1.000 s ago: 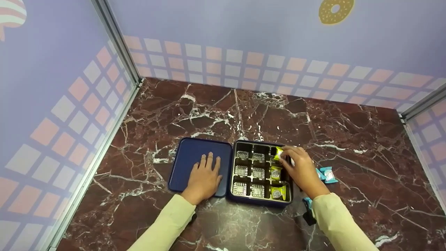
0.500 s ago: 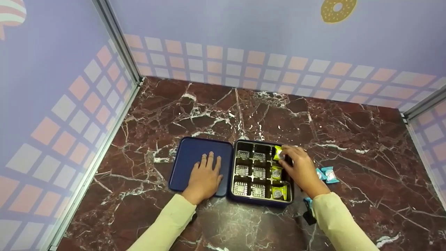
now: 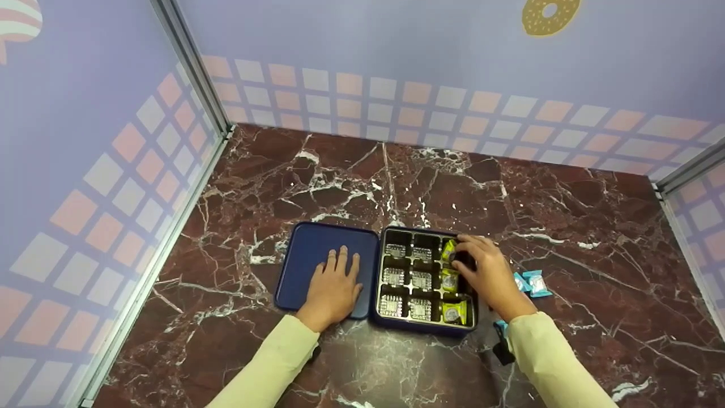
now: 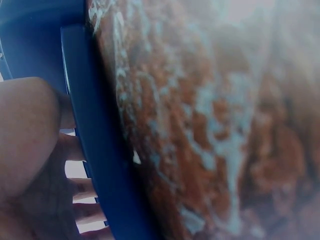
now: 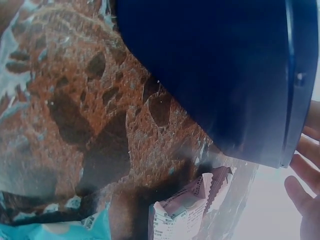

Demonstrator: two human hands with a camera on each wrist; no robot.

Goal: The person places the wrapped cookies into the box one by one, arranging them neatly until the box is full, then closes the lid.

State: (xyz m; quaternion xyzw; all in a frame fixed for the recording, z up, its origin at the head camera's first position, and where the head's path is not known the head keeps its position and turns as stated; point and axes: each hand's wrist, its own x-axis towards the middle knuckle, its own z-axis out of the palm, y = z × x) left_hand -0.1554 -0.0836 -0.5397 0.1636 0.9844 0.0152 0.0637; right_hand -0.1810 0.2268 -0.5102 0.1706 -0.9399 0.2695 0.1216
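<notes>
Your left hand (image 3: 333,292) lies palm down on the blue lid (image 3: 303,255), its fingers straight, slightly spread and released, gripping nothing. The left wrist view shows the lid's raised edge beside those fingers.

Your right hand (image 3: 491,277) is over the right side of the box (image 3: 422,327), which sits on the table (image 3: 340,181) just beside the lid. Its fingers are bent at the far right compartment, with the thumb held apart from them and a dark gap showing between. Their tips are at the yellow-wrapped piece (image 3: 448,250) in that compartment; whether they pinch it or only touch it, you cannot tell from here.

Below it in the same column, a second yellow piece (image 3: 450,280) fills the middle compartment and a third yellow piece (image 3: 454,312) the near one. Blue packets (image 3: 537,283) lie on the table to the right of your hand. In the right wrist view, a pinkish packet (image 5: 185,207) lies near the box's blue wall.
</notes>
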